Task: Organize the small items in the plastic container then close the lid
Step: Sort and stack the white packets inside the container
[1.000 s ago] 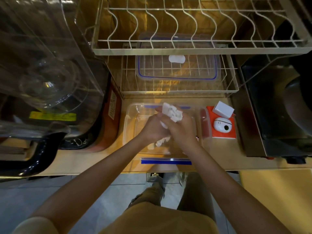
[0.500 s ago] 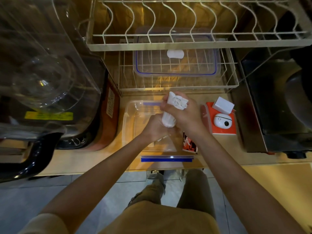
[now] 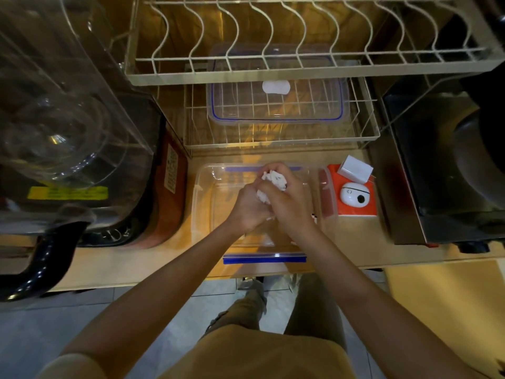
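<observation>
Bundling the white cable [image 3: 273,181] is the step in hand, as I judge it: both hands are over the open clear container [image 3: 203,203] on the counter [image 3: 352,242], and they are closed together around the white bundle. The right hand [image 3: 293,206] is curled over the top of it, the left hand [image 3: 250,209] grips the lower part, and no finger is spread open. To do this well, I think the coil should be kept tight and small in the fist, then laid flat against one wall of the container so that room stays for the other things, and the loose end should be tucked under so it does not spring up against the lid. What lies on the container floor under the hands is mostly hidden; I cannot tell what it is. The lid [image 3: 276,105], clear with a blue seal, rests on the lower wire rack [image 3: 369,132] behind the container, well apart from it, so it is not yet on. Just to the right of the container is an orange box [image 3: 355,209], with a white round case [image 3: 354,195] and a white charger block [image 3: 355,169] on top of it; these may go in next.
</observation>
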Action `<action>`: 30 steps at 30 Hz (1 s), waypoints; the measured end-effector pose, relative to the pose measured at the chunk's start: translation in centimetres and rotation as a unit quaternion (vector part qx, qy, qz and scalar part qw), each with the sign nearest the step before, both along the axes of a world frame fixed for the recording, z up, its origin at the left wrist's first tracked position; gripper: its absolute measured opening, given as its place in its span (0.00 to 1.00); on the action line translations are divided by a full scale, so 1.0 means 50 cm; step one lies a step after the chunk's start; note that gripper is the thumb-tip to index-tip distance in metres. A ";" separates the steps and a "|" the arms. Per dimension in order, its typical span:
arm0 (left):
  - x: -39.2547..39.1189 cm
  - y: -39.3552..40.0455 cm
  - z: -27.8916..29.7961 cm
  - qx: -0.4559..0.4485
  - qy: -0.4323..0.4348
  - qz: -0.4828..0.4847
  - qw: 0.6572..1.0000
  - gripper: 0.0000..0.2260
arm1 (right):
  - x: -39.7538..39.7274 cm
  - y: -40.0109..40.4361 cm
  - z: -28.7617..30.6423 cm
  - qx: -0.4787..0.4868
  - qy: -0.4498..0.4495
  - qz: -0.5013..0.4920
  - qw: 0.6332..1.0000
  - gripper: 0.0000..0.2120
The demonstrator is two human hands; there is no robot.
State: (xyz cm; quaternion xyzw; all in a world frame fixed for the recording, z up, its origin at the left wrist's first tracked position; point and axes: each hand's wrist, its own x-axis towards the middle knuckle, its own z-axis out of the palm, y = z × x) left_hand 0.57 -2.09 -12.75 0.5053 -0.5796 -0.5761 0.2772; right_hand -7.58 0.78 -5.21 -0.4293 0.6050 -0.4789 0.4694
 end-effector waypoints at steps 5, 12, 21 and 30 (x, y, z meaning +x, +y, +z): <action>0.010 0.007 -0.003 0.011 -0.001 -0.009 1.000 0.19 | -0.033 -0.009 0.008 0.025 -0.017 0.036 0.999 0.07; 0.005 0.005 0.027 0.084 0.119 0.038 0.989 0.14 | -0.014 0.001 0.007 -0.086 0.130 0.053 0.986 0.24; 0.002 0.011 0.025 0.137 0.130 0.026 0.982 0.06 | -0.008 0.019 -0.024 -0.121 0.222 0.026 0.967 0.09; 0.004 0.014 0.026 -0.045 -0.092 -0.061 0.993 0.10 | -0.040 0.001 -0.006 -0.011 -0.003 -0.062 0.998 0.12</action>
